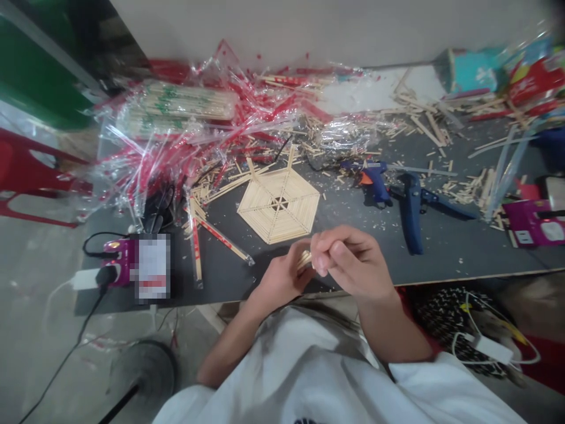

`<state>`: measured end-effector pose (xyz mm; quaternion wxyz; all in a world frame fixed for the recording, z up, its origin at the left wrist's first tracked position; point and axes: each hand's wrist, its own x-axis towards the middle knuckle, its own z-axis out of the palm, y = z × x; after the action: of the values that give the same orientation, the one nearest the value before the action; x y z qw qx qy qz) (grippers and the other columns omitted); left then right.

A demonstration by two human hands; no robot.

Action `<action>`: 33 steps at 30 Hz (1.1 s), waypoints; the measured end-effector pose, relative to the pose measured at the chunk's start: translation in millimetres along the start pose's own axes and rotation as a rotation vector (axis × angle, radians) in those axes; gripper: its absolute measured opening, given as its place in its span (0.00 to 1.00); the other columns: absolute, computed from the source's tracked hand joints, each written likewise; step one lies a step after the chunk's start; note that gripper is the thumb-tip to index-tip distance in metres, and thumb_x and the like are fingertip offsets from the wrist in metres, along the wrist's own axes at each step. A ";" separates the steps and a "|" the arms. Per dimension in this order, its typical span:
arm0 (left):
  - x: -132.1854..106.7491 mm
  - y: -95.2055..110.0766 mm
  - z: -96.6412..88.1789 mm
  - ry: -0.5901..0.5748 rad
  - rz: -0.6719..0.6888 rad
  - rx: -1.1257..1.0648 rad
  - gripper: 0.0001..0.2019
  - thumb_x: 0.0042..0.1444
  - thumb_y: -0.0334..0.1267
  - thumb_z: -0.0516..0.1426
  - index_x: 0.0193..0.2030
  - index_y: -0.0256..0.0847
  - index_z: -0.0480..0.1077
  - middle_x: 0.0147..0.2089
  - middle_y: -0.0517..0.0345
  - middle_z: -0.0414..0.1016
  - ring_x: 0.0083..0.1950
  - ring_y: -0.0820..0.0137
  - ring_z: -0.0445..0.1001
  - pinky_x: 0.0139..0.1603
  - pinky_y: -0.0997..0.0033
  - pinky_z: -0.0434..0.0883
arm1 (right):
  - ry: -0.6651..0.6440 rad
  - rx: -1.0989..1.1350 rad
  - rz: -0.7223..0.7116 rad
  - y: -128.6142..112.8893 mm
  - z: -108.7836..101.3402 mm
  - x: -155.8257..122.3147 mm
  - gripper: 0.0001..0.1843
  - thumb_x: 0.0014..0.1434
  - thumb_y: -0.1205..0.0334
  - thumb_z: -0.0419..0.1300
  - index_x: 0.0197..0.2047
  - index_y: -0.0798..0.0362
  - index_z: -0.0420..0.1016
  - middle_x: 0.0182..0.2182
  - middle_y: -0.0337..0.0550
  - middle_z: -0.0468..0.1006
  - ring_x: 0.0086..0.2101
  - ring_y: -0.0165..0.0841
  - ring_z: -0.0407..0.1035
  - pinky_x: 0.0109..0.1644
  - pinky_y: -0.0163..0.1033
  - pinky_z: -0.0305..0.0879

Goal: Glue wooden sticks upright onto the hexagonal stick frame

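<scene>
My left hand (279, 278) and my right hand (348, 259) meet above the near edge of the dark table (441, 247). Together they pinch a small bundle of short wooden sticks (304, 259); the fingers hide most of it. Just beyond the hands a flat hexagonal panel of glued sticks (279, 203) lies on the table. To its right rest two blue glue guns, a small one (374, 179) and a larger one (412, 209).
Torn clear and red plastic wrappers with packs of sticks (176, 112) pile up at the back left. Loose stick offcuts (424, 123) litter the back right. A purple power strip with plugs (119, 265) sits at the table's left end. A red chair (26, 171) stands left.
</scene>
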<state>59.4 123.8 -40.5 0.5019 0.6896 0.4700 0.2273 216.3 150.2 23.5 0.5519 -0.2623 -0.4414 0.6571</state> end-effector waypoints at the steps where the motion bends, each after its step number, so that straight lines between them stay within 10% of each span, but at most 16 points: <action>1: 1.8 0.9 0.1 0.012 -0.002 0.029 0.13 0.63 0.38 0.57 0.54 0.42 0.66 0.32 0.61 0.74 0.31 0.70 0.72 0.34 0.74 0.64 | -0.008 0.011 -0.016 -1.4 2.5 2.3 0.07 0.70 0.58 0.62 0.43 0.46 0.83 0.24 0.36 0.75 0.25 0.27 0.69 0.26 0.32 0.68; 6: 9.8 4.6 1.8 0.027 0.011 0.126 0.05 0.65 0.36 0.56 0.37 0.40 0.68 0.35 0.54 0.78 0.34 0.68 0.74 0.36 0.72 0.66 | 0.073 0.002 -0.055 -14.4 2.0 8.0 0.08 0.69 0.53 0.63 0.38 0.42 0.82 0.19 0.34 0.67 0.20 0.28 0.59 0.19 0.32 0.55; 11: -3.4 4.4 -21.7 0.034 -0.024 0.368 0.06 0.67 0.37 0.57 0.39 0.40 0.72 0.36 0.56 0.81 0.35 0.68 0.78 0.34 0.72 0.64 | 0.526 -0.182 -0.130 -44.5 -37.5 10.4 0.15 0.56 0.47 0.73 0.27 0.43 0.75 0.17 0.32 0.56 0.20 0.29 0.49 0.21 0.34 0.43; 14: -20.2 7.6 -59.8 0.167 0.096 0.497 0.05 0.66 0.32 0.57 0.42 0.42 0.75 0.36 0.58 0.81 0.34 0.71 0.77 0.34 0.73 0.64 | 0.848 -0.594 -0.439 -62.8 -72.6 11.2 0.13 0.60 0.50 0.68 0.28 0.44 0.75 0.24 0.38 0.64 0.24 0.32 0.57 0.28 0.40 0.53; 19: -26.9 35.0 -127.8 0.503 0.022 0.746 0.10 0.66 0.42 0.60 0.34 0.41 0.72 0.27 0.62 0.75 0.27 0.73 0.69 0.32 0.72 0.62 | 0.701 -1.287 -0.149 -62.1 -135.3 27.5 0.09 0.65 0.51 0.61 0.44 0.44 0.79 0.42 0.50 0.80 0.39 0.44 0.73 0.46 0.53 0.66; 24: 4.2 74.2 -141.0 0.306 -0.046 0.894 0.11 0.68 0.42 0.56 0.34 0.41 0.69 0.32 0.59 0.74 0.34 0.70 0.72 0.34 0.72 0.61 | 0.644 -1.789 0.280 -22.0 -171.0 58.7 0.35 0.50 0.48 0.76 0.51 0.65 0.74 0.49 0.75 0.75 0.51 0.60 0.71 0.53 0.58 0.64; 33: 67.7 94.3 -140.3 0.125 0.069 1.001 0.12 0.69 0.44 0.56 0.38 0.39 0.72 0.51 0.48 0.72 0.46 0.63 0.73 0.46 0.65 0.69 | 0.546 -1.832 0.130 10.7 -189.0 58.4 0.30 0.61 0.37 0.64 0.45 0.59 0.73 0.43 0.65 0.76 0.53 0.58 0.68 0.60 0.66 0.60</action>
<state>19.6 245.1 89.3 0.0730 0.8460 0.5273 0.0314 353.5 261.0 -66.8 0.1786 -0.7603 -0.6245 0.0020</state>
